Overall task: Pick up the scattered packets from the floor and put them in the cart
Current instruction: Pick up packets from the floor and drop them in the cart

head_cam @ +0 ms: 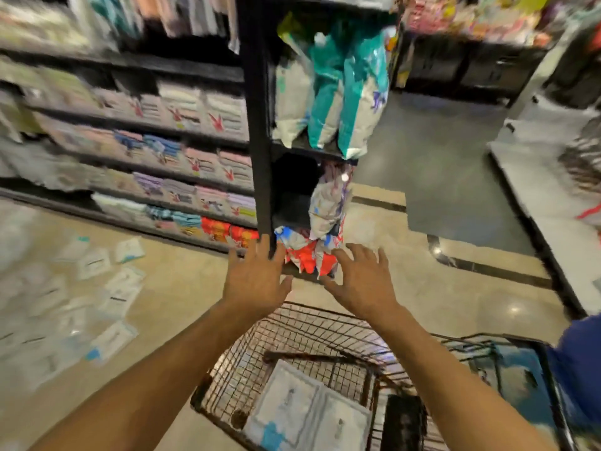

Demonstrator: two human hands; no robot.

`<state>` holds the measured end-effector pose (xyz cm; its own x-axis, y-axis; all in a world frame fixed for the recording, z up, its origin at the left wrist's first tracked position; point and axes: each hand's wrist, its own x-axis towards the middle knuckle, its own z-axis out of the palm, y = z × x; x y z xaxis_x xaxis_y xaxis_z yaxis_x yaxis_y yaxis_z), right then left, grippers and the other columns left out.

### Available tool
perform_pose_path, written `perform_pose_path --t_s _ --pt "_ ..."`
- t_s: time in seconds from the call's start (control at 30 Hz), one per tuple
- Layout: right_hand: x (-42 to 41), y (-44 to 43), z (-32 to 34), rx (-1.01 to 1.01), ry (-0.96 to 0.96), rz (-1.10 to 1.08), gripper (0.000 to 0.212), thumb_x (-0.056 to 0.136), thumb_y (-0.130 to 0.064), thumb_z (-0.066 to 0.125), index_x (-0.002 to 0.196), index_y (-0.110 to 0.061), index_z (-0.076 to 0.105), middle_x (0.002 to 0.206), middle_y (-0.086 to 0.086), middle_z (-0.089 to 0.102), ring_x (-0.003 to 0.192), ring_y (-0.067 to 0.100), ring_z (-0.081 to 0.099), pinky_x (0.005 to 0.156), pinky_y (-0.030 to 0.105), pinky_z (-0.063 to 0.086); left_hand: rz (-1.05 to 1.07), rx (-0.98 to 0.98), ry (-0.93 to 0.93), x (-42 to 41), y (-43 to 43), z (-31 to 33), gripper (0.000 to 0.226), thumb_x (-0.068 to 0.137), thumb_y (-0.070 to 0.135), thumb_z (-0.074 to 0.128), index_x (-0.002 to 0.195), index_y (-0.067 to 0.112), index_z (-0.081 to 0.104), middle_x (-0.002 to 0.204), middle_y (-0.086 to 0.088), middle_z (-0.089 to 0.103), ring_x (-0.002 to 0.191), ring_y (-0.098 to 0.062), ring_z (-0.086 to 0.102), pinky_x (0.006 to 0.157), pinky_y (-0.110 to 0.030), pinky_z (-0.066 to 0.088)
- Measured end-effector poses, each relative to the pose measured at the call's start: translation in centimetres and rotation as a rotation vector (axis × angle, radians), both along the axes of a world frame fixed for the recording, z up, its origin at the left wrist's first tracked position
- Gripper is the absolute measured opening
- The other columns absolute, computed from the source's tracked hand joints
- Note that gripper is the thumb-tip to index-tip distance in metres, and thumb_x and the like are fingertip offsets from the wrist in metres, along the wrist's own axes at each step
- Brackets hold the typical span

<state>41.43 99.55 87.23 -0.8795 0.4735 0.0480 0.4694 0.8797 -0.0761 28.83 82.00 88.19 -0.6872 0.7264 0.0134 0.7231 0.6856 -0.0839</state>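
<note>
Head camera, looking down a shop aisle. Two bare forearms reach forward from the bottom of the frame. The left hand [257,281] and the right hand [366,283] are held palm-down, side by side, near each other but not touching, with fingers straight and spread. Each grip is apart and holds nothing. The hands hover past the far rim of a wire cart [244,362], in front of the foot of a black shelf end [260,141].

Two flat white packets [309,408] with blue corners lie side by side in the cart. The scattered packets [112,292], also white and blue, lie on the beige floor [182,288] to the left of the cart, well apart from both hands, at the foot of long shelves [169,131] of folded goods.

Teal and white bags [341,92] stand on the shelf end above the hands. Red and white bags [309,255] fill its lowest shelf, just beyond the fingertips.

The whole picture is smeared by motion. No printing can be read, and the leftmost floor packets melt into blur, so they cannot be counted. The bottom edge cuts off the cart's near end. A patch of blue cloth [582,362] covers the lower right corner.
</note>
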Motion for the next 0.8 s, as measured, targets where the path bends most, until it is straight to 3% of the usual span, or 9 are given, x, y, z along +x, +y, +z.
perform_pose_path --t_s 0.17,0.27,0.37,0.6,0.8 --pt "-6.8 -7.7 6.1 0.008 0.053 0.233 0.073 0.09 -0.076 0.034 0.148 -0.033 0.047 0.153 0.006 0.047 0.144 0.031 0.04 0.121 0.063 0.019 0.308 0.009 0.055 -2.7 -11.1 6.0 0.075 0.098 0.066 0.036 0.16 0.026 0.021 0.168 -0.013 0.021 0.154 -0.037 0.02 0.119 -0.066 0.019" --pt "-10.9 -15.1 8.0 0.008 0.066 0.414 0.07 0.094 -0.074 0.039 0.151 -0.033 0.044 0.153 0.005 0.047 0.144 0.031 0.04 0.123 0.064 0.015 0.457 -0.015 0.113 -3.0 -19.7 8.2 0.074 0.099 0.065 0.035 0.16 0.025 0.022 0.168 -0.014 0.022 0.153 -0.037 0.022 0.119 -0.067 0.016" --pt "-14.2 -24.3 9.5 0.029 0.086 0.605 0.071 0.094 -0.076 0.038 0.152 -0.034 0.043 0.152 0.004 0.05 0.141 0.029 0.043 0.121 0.064 0.022 0.619 -0.032 0.15 -2.1 -29.4 10.0 0.072 0.1 0.065 0.032 0.16 0.025 0.023 0.168 -0.012 0.021 0.153 -0.036 0.021 0.12 -0.065 0.014" --pt "-18.0 -47.7 10.7 0.042 0.108 0.95 0.078 0.091 -0.078 0.03 0.154 -0.033 0.041 0.15 0.006 0.052 0.141 0.031 0.045 0.12 0.062 0.025 1.016 -0.078 0.164 2.0 -53.7 10.6 0.075 0.1 0.068 0.028 0.162 0.028 0.018 0.169 -0.01 0.02 0.154 -0.035 0.022 0.122 -0.065 0.01" --pt "-19.8 -65.3 9.7 0.026 0.13 1.122 0.07 0.097 -0.074 0.042 0.151 -0.031 0.044 0.152 0.007 0.05 0.144 0.031 0.042 0.123 0.063 0.017 1.21 -0.114 0.185 5.2 -71.2 9.2 0.076 0.099 0.068 0.03 0.161 0.025 0.022 0.167 -0.011 0.024 0.152 -0.036 0.025 0.121 -0.066 0.015"
